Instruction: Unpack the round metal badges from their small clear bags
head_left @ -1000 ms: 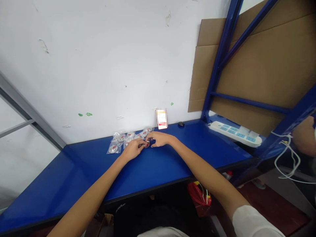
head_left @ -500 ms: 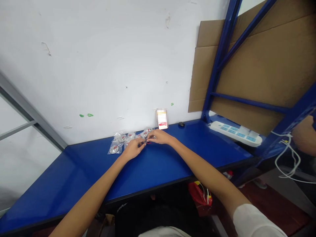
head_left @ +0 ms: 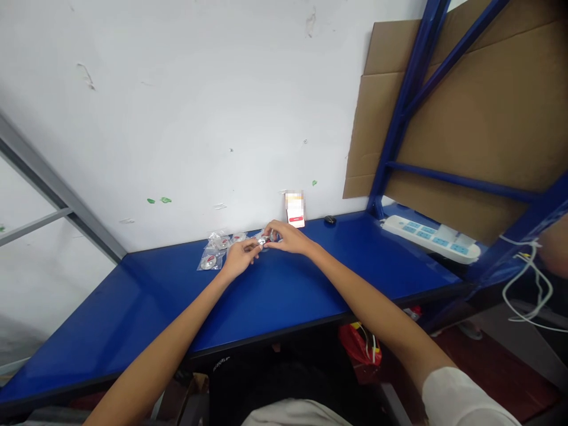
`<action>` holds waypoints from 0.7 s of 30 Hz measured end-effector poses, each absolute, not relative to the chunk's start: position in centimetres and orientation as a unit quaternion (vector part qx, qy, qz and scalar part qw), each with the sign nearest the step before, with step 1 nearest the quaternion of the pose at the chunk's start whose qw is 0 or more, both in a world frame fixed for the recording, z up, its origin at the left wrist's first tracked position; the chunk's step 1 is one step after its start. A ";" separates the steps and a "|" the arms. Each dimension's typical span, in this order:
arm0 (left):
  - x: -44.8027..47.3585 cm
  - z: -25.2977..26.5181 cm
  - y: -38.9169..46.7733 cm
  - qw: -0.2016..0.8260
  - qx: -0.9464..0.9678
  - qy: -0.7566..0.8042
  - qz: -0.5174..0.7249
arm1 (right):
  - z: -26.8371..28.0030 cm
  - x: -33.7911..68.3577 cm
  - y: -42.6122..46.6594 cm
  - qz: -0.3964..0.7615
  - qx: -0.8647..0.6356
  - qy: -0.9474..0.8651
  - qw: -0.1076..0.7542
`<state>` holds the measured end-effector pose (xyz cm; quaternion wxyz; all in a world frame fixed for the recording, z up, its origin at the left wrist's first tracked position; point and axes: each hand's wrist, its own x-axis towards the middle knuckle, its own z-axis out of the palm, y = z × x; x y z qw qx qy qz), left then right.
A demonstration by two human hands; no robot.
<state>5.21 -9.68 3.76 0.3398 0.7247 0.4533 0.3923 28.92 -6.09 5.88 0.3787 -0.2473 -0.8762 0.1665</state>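
Note:
Both my hands meet above the back part of the blue table (head_left: 284,302). Between their fingertips is a small round silver piece with a red mark (head_left: 264,241). My left hand (head_left: 239,258) pinches its left side, fingers closed. My right hand (head_left: 287,238) is closed on the right side, and a bit of shiny clear or silver material shows by its fingers, too small to make out. Just left and behind lie several similar round pieces in clear plastic bags, the nearest bagged piece (head_left: 208,262) flat on the table. My hands partly hide the others.
A lit phone (head_left: 295,210) leans against the white wall (head_left: 199,118). A small black object (head_left: 329,219) lies right of it. Farther right are a white power strip (head_left: 430,238), a blue metal frame (head_left: 402,112) and cardboard (head_left: 479,106). Part of another person (head_left: 554,245) shows at the right edge.
The silver piece between my fingertips now shows clearly; before, my fingers mostly hid it. My right fingers have lifted and spread a little around it. The view has shifted slightly.

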 end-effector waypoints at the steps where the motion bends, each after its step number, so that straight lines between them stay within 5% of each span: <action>1: 5.3 3.9 -9.8 0.351 0.718 0.451 0.399 | 5.9 28.9 -6.1 0.163 -0.244 -0.878 0.379; 13: 5.2 3.0 -9.3 0.427 0.689 0.407 0.421 | 5.5 28.4 -5.9 0.177 -0.252 -0.890 0.335; 21: 5.1 3.1 -9.0 0.291 0.713 0.475 0.426 | 5.7 28.0 -6.6 0.120 -0.269 -0.904 0.311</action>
